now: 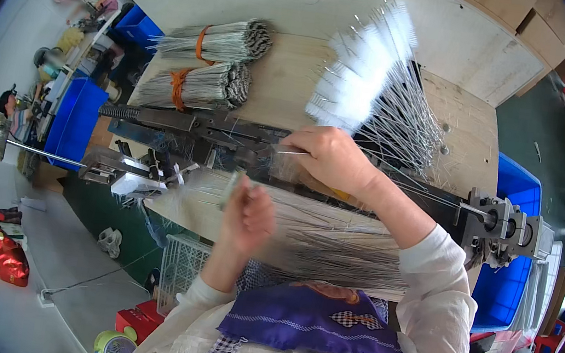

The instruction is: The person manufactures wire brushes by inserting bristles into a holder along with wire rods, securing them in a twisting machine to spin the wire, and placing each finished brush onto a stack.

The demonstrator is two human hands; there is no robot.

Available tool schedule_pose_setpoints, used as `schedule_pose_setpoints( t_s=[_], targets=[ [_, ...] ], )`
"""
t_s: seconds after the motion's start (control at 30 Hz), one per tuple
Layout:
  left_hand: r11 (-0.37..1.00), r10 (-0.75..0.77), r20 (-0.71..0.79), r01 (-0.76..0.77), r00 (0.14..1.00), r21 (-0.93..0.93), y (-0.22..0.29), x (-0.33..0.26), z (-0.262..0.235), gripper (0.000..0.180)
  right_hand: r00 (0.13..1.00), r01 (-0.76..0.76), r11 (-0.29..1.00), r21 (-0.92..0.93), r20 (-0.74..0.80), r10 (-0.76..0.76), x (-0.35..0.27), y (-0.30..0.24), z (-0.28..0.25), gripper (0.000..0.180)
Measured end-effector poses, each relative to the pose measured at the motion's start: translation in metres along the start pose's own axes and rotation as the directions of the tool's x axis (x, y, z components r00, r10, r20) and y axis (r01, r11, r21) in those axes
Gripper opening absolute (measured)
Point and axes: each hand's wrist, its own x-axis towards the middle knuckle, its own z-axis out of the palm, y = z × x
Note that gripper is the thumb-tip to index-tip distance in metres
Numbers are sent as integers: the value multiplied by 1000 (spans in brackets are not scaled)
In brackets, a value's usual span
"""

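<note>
My right hand [331, 158] is pinched over the middle of a dark metal machine [224, 129], with a thin metal wire [291, 152] showing at its fingertips. Closer to me, my left hand [251, 211] is closed and blurred by motion. A small pale, flat thing [229, 189] shows beside its thumb, too smeared to name. Beyond my right hand lies a pile of white-bristled brushes [364, 69] with twisted wire stems [408, 118]. Many loose wires [338, 244] lie along the near side of the bench, in front of my body.
Two wire bundles with orange ties, one farther [236, 42] and one nearer [201, 86], lie at the back left. A clamp-like mechanism [501, 223] stands at the right end, by a blue bin [501, 291]. Another blue bin [76, 117] is at the left. Other people sit far left.
</note>
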Motion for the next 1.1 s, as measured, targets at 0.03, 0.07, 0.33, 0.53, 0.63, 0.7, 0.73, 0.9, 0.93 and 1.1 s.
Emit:
schedule_pose_setpoints(
  t_s=[0.03,0.07,0.33,0.53,0.63,0.7,0.73,0.9,0.93,1.1],
  targets=[
    [910,-177,52,183,983,-372,14,0,-8,33,999,-28,999,19,31,27,2,-7,-1,16],
    [652,-316,172,345,933,-675,25,4,-5,40,999,-25,999,26,38,24,3,-7,3,16],
    [443,27,-1,-11,1000,896,-17,-3,-23,23,1000,2,1000,14,22,-3,11,-9,10,14],
    [632,-124,-362,355,924,689,23,-29,-76,35,988,104,922,-374,-66,-138,-39,-48,4,26],
    [818,151,-626,258,765,514,55,-34,-128,50,990,-133,931,-340,-79,113,-79,-38,15,31],
    [828,183,-635,230,751,511,72,-30,-124,53,958,-287,822,-493,-144,247,-83,-4,11,27],
    [836,202,-666,228,718,498,77,-25,-128,51,959,-284,802,-526,-172,226,-79,17,11,24],
    [866,204,-618,155,759,475,70,-21,-166,32,972,-233,868,-439,-116,202,-103,24,16,13],
    [879,204,-629,142,750,455,68,-25,-167,32,987,-162,893,-419,-66,149,-103,1,11,13],
    [882,253,-607,78,754,464,61,-21,-128,26,969,-217,899,-381,-193,153,-61,-57,-47,23]
  ],
)
